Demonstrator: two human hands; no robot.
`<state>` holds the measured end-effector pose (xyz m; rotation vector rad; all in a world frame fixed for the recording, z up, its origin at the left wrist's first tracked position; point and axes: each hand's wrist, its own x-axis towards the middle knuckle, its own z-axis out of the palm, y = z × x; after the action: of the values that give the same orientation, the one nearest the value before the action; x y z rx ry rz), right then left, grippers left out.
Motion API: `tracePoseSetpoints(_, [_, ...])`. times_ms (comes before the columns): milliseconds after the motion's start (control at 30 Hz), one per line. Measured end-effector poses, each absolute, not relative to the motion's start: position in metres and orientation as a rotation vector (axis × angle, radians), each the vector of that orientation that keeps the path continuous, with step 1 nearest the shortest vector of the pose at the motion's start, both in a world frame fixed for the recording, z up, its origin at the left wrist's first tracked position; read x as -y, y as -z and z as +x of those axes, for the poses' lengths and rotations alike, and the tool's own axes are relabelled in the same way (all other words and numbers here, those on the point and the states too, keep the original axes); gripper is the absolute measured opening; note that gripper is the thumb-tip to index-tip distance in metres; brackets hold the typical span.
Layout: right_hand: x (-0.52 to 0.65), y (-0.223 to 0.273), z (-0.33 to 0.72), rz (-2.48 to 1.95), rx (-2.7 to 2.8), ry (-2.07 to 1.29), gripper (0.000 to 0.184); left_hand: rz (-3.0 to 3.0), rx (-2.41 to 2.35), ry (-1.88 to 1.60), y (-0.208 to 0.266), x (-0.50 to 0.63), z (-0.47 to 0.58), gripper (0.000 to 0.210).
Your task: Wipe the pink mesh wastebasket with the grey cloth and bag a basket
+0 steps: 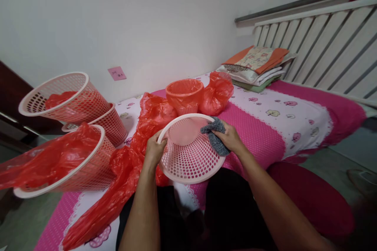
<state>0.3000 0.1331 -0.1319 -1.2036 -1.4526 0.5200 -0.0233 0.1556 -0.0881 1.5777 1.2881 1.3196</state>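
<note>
A pink plastic mesh basket (188,160) is tilted in front of me, its wide mouth toward me. My left hand (155,149) grips its rim at the left, thumb inside. My right hand (229,136) is closed on a grey cloth (217,133), which lies over the rim on the right side. Red plastic bags (126,168) spread on the bed just left of the basket. Behind it stands a smaller orange-red basket (185,94) lined with a red bag, with a knotted red bag (216,94) beside it.
More pink baskets (100,104) with red bags stand at the left. The bed has a pink and white patterned sheet (259,133). Folded fabrics (256,66) are stacked near the white radiator (324,47). A dark red round stool (312,200) is at the right; a pink note (117,73) is on the wall.
</note>
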Motion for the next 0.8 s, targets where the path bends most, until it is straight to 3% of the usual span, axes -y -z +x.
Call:
tracePoseSetpoints(233, [-0.159, 0.114, 0.296, -1.257, 1.597, -0.331, 0.022, 1.699, -1.334, -1.335, 0.096, -0.158, -0.021, 0.043])
tracePoseSetpoints(467, [-0.162, 0.132, 0.292, -1.393, 1.456, -0.318, 0.03, 1.467, -1.271, -1.374, 0.109, -0.169, -0.023, 0.038])
tracePoseSetpoints(800, [-0.134, 0.198, 0.271, -1.419, 0.991, -0.513, 0.05, 1.34, -1.3, -1.372, 0.113, -0.17, -0.025, 0.035])
